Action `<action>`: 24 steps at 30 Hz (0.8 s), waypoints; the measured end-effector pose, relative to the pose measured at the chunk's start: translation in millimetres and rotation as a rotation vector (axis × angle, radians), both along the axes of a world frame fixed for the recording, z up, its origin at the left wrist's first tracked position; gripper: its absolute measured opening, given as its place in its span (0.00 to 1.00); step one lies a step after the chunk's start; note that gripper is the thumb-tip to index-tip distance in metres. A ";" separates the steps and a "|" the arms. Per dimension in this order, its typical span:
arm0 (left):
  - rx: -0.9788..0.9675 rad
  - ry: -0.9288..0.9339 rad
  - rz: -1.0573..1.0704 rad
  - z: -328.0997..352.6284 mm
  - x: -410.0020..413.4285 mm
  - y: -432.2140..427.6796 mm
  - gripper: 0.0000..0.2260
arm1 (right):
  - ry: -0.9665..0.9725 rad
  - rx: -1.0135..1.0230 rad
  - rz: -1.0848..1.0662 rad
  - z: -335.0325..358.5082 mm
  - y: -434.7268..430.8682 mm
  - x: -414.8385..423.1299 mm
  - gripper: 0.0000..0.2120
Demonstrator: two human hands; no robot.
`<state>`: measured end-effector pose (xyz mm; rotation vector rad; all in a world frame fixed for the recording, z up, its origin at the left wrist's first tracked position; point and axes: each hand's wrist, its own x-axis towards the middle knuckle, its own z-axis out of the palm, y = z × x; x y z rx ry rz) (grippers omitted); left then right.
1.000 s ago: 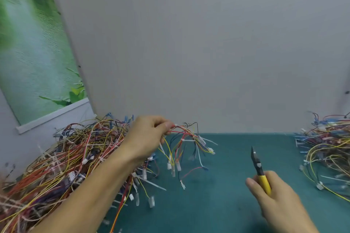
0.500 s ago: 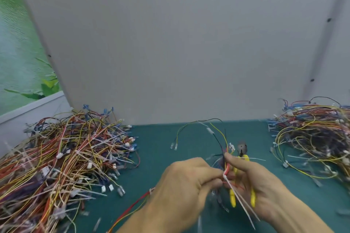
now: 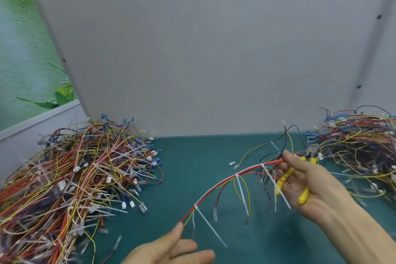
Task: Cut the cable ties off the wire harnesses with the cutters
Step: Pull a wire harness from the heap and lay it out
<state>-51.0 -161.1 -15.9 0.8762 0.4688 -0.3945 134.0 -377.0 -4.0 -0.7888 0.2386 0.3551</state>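
A wire harness (image 3: pixel 214 188) of red, white and yellow wires arcs above the green mat between my hands. Three white cable ties sit on it, one (image 3: pixel 195 207) near my left hand, one (image 3: pixel 236 175) in the middle and one (image 3: pixel 261 165) close to my right hand, their tails hanging down. My left hand (image 3: pixel 175 248) pinches the harness's lower end with the thumb. My right hand (image 3: pixel 315 188) holds the upper end at its thumb tip and grips the yellow-handled cutters (image 3: pixel 304 197), whose grey jaws point up and right.
A large pile of tied harnesses (image 3: pixel 75 178) covers the left of the green mat (image 3: pixel 192 156). A second pile (image 3: pixel 360 146) lies at the right edge. A grey wall panel stands right behind the table.
My hands have drawn apart, stretching the harness out into an arc. The left hand slid down to its lower end and the right hand moved right with the cutters.
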 end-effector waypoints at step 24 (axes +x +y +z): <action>0.568 -0.732 0.171 90.7 84.4 8.2 0.17 | -0.387 -0.470 -0.107 6.9 -37.7 14.0 0.05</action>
